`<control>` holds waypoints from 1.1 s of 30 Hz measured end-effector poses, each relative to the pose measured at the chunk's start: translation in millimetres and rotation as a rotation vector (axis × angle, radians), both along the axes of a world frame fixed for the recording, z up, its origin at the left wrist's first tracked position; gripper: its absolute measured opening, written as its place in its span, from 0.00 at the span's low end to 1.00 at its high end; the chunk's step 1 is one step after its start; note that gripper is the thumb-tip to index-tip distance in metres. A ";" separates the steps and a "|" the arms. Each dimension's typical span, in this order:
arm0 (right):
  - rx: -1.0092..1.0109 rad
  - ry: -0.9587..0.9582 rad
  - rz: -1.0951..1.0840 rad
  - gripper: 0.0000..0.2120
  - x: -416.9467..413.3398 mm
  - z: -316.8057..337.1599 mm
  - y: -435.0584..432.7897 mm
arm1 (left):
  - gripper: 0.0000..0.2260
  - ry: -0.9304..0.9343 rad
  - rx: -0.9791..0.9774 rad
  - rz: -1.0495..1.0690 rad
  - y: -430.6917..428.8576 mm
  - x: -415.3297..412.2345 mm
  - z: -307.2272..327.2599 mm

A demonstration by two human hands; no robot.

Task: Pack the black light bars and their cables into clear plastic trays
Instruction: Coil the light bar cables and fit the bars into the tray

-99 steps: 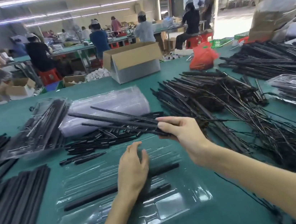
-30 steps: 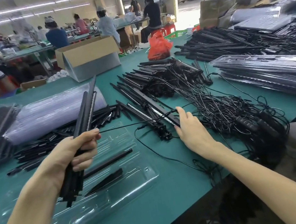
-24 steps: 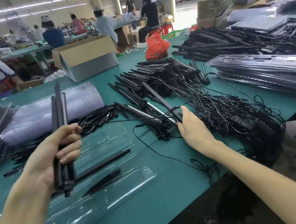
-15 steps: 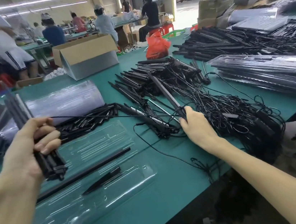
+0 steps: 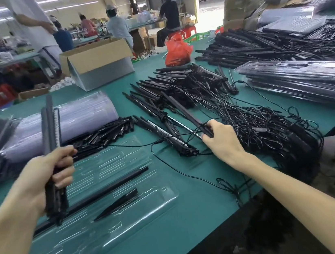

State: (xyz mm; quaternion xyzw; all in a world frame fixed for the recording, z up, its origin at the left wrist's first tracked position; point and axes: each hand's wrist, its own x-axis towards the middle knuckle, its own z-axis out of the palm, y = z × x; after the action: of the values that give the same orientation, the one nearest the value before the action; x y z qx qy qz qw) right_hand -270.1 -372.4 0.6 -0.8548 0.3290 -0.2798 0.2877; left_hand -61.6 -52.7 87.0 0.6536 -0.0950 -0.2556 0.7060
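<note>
The left grip [image 5: 49, 171] is clenched round the lower part of a bundle of long black light bars [image 5: 48, 129], held nearly upright above the near-left end of a clear moulded plastic tray [image 5: 120, 227] that lies on the green surface [image 5: 193, 200]. In that tray one long black bar [image 5: 110, 187] lies slantwise in a channel and, just beside it towards the person, a short black pointed spike [image 5: 119, 201] sits in its own recess. The right grip [image 5: 221, 139] is closed on the near end of a single black light bar [image 5: 181, 110], whose far end slopes away into a loose heap of black bars [image 5: 178, 82] in the middle of the surface. A thin black cable [image 5: 122, 146] stretches above the tray from beside the left grip towards those bars. To the right of the right grip lies a dense tangle of black cables [image 5: 269, 132], spilling over the surface's edge. Behind the tray sits a row of short black pieces [image 5: 103, 133] and, behind these, a curved stack of empty clear trays [image 5: 76, 121]. Further off on the right stands a stack of filled clear trays [image 5: 305, 81]; at the far side there is an open cardboard box [image 5: 98, 61] and a red plastic bag [image 5: 177, 51] — beyond them, people at other benches.
</note>
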 end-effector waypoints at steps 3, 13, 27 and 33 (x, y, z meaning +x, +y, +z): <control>0.021 -0.080 0.024 0.04 -2.0 -4.4 0.3 | 0.05 -0.106 0.076 0.032 -8.4 -4.9 -11.6; -0.028 -0.119 0.069 0.06 -2.8 -7.5 1.8 | 0.04 -0.424 0.180 -0.125 -94.1 -51.5 -19.8; -0.068 -0.088 0.056 0.07 -3.1 -11.0 -2.3 | 0.02 -1.111 0.802 -0.365 -229.4 -78.0 -48.0; -0.045 -0.072 0.045 0.07 -3.5 -10.0 -2.3 | 0.07 -1.216 0.727 -0.331 -229.7 -74.4 -55.4</control>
State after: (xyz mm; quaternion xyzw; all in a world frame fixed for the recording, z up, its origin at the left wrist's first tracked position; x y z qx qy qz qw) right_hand -273.6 -374.7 -9.4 -0.8576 0.2926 -0.3111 0.2864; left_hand -136.1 -282.4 31.7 0.8504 -0.4772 0.0342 0.2187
